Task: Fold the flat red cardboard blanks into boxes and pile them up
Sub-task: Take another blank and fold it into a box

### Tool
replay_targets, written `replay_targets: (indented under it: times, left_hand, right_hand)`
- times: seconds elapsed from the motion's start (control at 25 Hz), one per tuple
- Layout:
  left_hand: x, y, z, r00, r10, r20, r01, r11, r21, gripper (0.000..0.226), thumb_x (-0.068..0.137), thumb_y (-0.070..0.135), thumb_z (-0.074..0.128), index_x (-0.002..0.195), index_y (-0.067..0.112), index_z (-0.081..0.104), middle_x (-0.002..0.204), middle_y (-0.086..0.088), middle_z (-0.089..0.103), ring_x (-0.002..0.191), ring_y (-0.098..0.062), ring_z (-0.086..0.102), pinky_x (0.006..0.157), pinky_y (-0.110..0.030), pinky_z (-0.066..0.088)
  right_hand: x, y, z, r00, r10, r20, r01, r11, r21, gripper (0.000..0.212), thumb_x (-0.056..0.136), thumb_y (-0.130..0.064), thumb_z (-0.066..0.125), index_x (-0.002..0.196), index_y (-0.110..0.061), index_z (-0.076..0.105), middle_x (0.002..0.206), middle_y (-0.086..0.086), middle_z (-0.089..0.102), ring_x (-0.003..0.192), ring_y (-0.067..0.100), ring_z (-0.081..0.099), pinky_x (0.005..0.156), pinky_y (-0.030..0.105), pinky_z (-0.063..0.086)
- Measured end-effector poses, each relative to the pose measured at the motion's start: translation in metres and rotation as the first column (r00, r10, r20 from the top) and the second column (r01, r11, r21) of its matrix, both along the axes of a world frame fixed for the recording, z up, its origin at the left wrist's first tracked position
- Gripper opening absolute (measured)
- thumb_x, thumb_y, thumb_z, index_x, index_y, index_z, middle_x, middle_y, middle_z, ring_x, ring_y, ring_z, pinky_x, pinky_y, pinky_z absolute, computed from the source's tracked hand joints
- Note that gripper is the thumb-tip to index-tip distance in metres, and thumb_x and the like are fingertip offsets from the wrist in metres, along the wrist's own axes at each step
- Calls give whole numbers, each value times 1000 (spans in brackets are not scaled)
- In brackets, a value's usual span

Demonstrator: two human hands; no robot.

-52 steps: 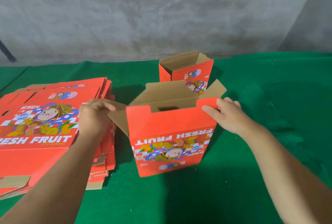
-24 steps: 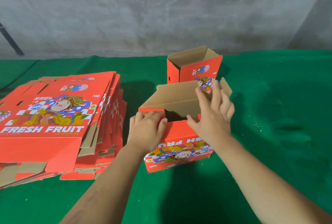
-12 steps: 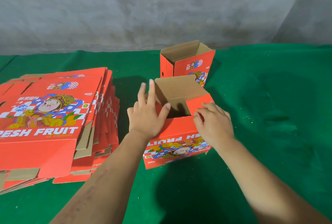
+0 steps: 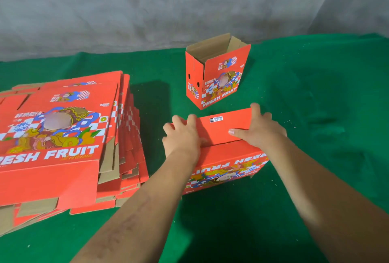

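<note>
Flat red blanks printed with "FRESH FRUIT" and a cartoon figure lie piled at the left of the green surface. Near centre, the left hand and right hand press with fairly straight fingers on the closed red flaps of an upside-down box. Farther back stands a finished box, its top open.

Red boxes and a stack of flat red blanks carry white "FRESH FRUIT" lettering, a blue-and-yellow cartoon figure and red-white checks. Their insides are plain brown. The surface is green, the wall mottled grey.
</note>
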State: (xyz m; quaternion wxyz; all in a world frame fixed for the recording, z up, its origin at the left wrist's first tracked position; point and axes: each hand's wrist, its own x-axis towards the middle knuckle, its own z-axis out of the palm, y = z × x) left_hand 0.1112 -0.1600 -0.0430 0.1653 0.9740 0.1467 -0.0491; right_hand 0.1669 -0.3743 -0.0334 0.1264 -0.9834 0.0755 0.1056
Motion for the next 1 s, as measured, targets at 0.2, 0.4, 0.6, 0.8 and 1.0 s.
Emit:
replay_targets:
  times: [0.2, 0.4, 0.6, 0.8, 1.0]
  left_hand:
    - [-14, 11, -2, 943, 190, 273, -12, 840, -543, 63, 94, 53, 66, 150, 30, 47, 150, -9, 44, 141, -30, 41, 120, -44, 33]
    - [-19, 32, 18, 872, 459, -171, -241, 98, -966, 40, 99, 58, 51, 120, 27, 64, 119, -3, 68, 110, -27, 66, 95, -46, 55]
    - [-26, 37, 5, 894, 442, 75, 27, 114, -993, 54, 95, 10, 63, 141, 33, 46, 125, 16, 72, 108, -9, 71, 97, -38, 56]
    - [-33, 51, -22, 932, 328, 152, 76, 233, -969, 60, 95, 0, 71, 144, 25, 49, 121, 1, 75, 105, -19, 75, 75, -34, 63]
    - [-16, 67, -35, 886, 369, 280, -75, 711, -700, 56, 87, 8, 68, 134, 30, 48, 108, 8, 71, 104, -21, 70, 90, -41, 56]
  right_hand:
    - [-23, -12, 1, 998, -31, 45, 21, 977, 212, 102, 79, -91, 47, 160, -39, 15, 157, 12, 39, 138, 38, 50, 111, 54, 40]
    - [-37, -6, 14, 924, -287, 252, 73, 781, 620, 86, 84, -82, 42, 151, -28, 42, 146, 4, 51, 132, 26, 54, 111, 48, 42]
    - [-48, -9, 10, 826, -522, 215, 62, 462, 885, 42, 84, -60, 70, 100, -25, 54, 100, -6, 62, 73, -6, 61, 61, 17, 48]
    - [-50, -11, -24, 949, -254, 189, -1, 597, 802, 46, 91, -13, 76, 127, -23, 50, 100, -7, 70, 84, 5, 71, 66, 15, 49]
    - [-43, 1, -48, 962, -268, 59, 103, 554, 826, 33, 89, -21, 81, 109, -28, 56, 101, -3, 72, 70, -10, 69, 51, 5, 46]
